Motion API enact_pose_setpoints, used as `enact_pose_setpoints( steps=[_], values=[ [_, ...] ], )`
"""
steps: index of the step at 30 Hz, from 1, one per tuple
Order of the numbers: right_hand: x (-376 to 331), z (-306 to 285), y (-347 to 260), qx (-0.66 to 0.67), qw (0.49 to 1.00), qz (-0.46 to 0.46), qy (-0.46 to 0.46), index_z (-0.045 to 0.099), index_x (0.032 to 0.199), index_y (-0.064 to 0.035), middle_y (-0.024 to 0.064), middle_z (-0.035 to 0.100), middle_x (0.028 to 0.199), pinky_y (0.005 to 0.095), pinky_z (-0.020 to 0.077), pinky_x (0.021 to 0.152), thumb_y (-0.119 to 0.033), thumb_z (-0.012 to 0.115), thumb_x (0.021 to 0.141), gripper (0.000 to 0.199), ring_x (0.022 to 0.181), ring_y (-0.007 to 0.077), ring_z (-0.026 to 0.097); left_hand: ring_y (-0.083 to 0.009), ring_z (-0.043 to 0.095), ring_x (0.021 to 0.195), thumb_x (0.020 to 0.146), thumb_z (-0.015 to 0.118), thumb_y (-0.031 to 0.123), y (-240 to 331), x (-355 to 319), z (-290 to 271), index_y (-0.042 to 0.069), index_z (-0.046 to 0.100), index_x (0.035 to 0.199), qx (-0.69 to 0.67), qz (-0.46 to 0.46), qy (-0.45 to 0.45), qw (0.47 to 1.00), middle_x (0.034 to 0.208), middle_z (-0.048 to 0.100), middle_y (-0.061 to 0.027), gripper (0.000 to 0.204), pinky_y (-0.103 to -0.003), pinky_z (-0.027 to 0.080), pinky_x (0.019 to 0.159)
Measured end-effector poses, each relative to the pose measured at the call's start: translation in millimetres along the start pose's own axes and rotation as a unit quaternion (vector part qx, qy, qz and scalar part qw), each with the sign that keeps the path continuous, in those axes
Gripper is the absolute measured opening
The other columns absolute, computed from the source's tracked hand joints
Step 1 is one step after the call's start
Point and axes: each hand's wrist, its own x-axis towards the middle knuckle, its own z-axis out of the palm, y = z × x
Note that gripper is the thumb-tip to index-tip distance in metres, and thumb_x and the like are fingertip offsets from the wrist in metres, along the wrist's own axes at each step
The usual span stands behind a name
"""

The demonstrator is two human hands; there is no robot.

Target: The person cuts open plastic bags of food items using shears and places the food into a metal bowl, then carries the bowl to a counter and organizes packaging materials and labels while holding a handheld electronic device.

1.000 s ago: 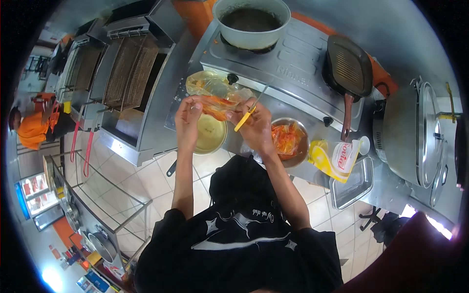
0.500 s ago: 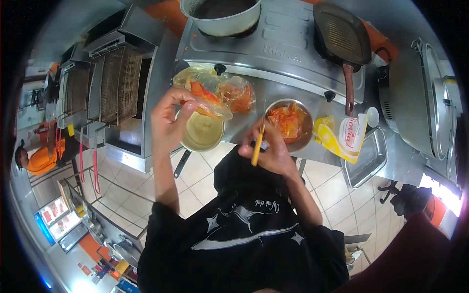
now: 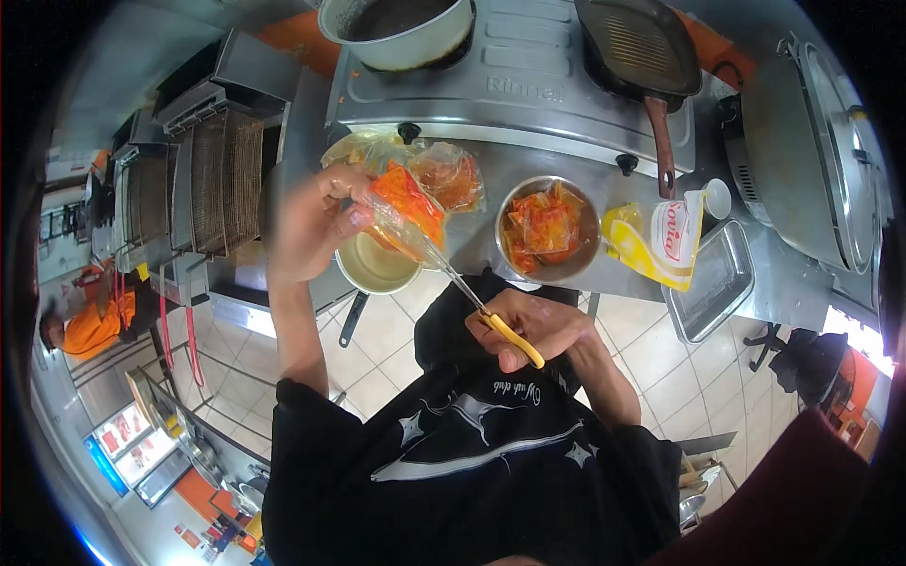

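At counter (image 3: 481, 226): left hand (image 3: 316, 224) outstretched, pinching bag (image 3: 408, 209); right hand (image 3: 543, 325) nearer torso (image 3: 472, 481), gripping tool (image 3: 515, 342).

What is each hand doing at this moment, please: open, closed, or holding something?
Left hand: closed, holding a clear plastic bag of orange-red food.
Right hand: closed, holding a yellow-handled metal tool.

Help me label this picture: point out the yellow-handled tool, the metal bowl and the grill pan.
Yellow-handled tool (image 3: 516, 342), head view: on its yellow handle.
Metal bowl (image 3: 592, 231), head view: on its bare inner wall.
Grill pan (image 3: 639, 42), head view: on its ridged base.
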Motion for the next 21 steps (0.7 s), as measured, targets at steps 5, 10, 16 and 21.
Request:
enact_pose_setpoints(
  steps=[5, 10, 16, 21],
  values=[
    [2.8, 5.6, -6.3, 0.012, 1.000, -0.001, 0.008, 0.033, 0.061, -0.0116, -0.0078, 0.028, 0.058, 0.0251, 0.0203, 0.046, -0.052, 0.070, 0.079, 0.058, 0.053, 0.0047, 0.027, -0.0147, 0.055, 0.099, 0.084, 0.065, 0.002, 0.1, -2.9, 11.7, 0.002, 0.059, 0.095, 0.002, -0.015, 0.027, 1.000, 0.097, 0.060, -0.0053, 0.013, -0.032, 0.038, 0.093],
    [2.5, 8.0, -3.3, 0.003, 1.000, 0.013, 0.019, 0.036, 0.061, -0.0109, -0.0074, 0.029, 0.057, 0.0253, 0.0210, 0.046, -0.051, 0.070, 0.080, 0.055, 0.053, 0.0047, 0.028, -0.0138, 0.056, 0.097, 0.084, 0.063, -0.001, -5.8, -3.8, 14.3, 0.002, 0.059, 0.093, 0.035, 0.007, 0.004, 0.999, 0.095, 0.061, -0.0052, 0.011, -0.032, 0.039, 0.093],
    [4.0, 10.4, -0.1, 0.009, 1.000, 0.012, 0.018, 0.036, 0.061, -0.0112, -0.0074, 0.029, 0.057, 0.0254, 0.0211, 0.046, -0.052, 0.068, 0.080, 0.056, 0.053, 0.0050, 0.028, -0.0121, 0.057, 0.091, 0.084, 0.063, -0.001, -5.3, -5.7, 19.5, 0.002, 0.059, 0.093, 0.006, -0.026, 0.035, 0.999, 0.090, 0.061, -0.0045, 0.010, -0.031, 0.040, 0.091],
    [7.6, 14.1, 8.2, 0.054, 0.998, -0.002, 0.028, 0.036, 0.062, -0.0121, -0.0084, 0.031, 0.056, 0.0223, 0.0191, 0.044, -0.056, 0.073, 0.073, 0.059, 0.051, 0.0021, 0.027, -0.0114, 0.057, 0.089, 0.084, 0.063, -0.002, -10.2, -5.7, 18.6, 0.002, 0.058, 0.092, 0.017, -0.027, -0.014, 0.999, 0.090, 0.061, -0.0041, 0.011, -0.028, 0.041, 0.085]
  ],
)
